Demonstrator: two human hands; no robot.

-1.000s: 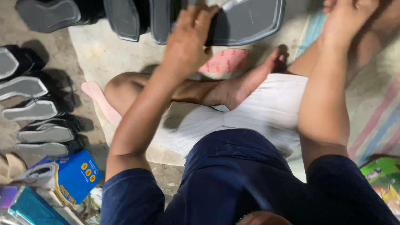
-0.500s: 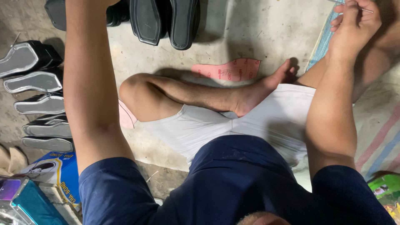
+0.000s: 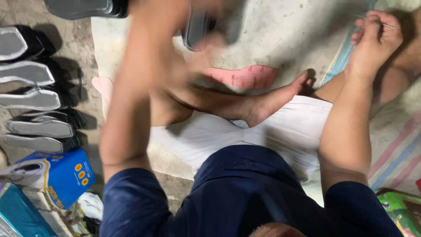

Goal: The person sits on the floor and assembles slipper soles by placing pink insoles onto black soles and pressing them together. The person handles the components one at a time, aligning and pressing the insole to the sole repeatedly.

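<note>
I sit cross-legged on the floor in white shorts and a dark blue shirt. My left hand (image 3: 209, 46) is blurred by motion above my knee, gripping a dark shoe sole (image 3: 202, 25). My right hand (image 3: 373, 37) is at the upper right beside my right knee, fingers pinched on a thin needle (image 3: 380, 23). A pink paper insole pattern (image 3: 245, 77) lies on the concrete just beyond my bare foot (image 3: 274, 102).
A row of grey-and-black soles (image 3: 33, 98) stands along the left edge, with more dark soles (image 3: 83, 8) at the top. A blue box (image 3: 61, 175) lies at lower left. A striped mat (image 3: 397, 149) and green packaging (image 3: 399, 210) are on the right.
My left arm has pulled back from the pile of soles at the top and now carries one dark sole toward me. The right hand has stayed near my right knee with the needle.
</note>
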